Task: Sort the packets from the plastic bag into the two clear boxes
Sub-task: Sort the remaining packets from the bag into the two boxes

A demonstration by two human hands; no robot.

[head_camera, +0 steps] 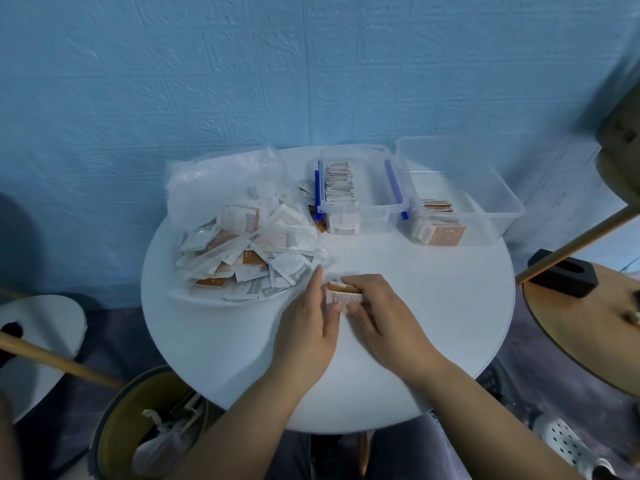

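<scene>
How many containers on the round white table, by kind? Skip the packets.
Clear plastic box with blue clips: 1
Plain clear plastic box: 1
Clear plastic bag: 1
Total: 3
Not counted: small packet stack gripped by the right hand.

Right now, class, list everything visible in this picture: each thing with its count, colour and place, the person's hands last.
Round table: one, white, centre.
Wall: one, blue, behind table.
Plastic bag: one, clear, on table's left.
Loose packets: many, white and orange-brown, in the bag.
Clipped box: one, clear with blue clips, far centre, holding filed packets.
Plain box: one, clear, far right, short packet row inside.
Packet stack: one, white and orange, between the hands.
Bin: one, dark, on floor, near left.
Left hand: one, straight fingers against the stack.
Right hand: one, fingers curled round the stack.
</scene>
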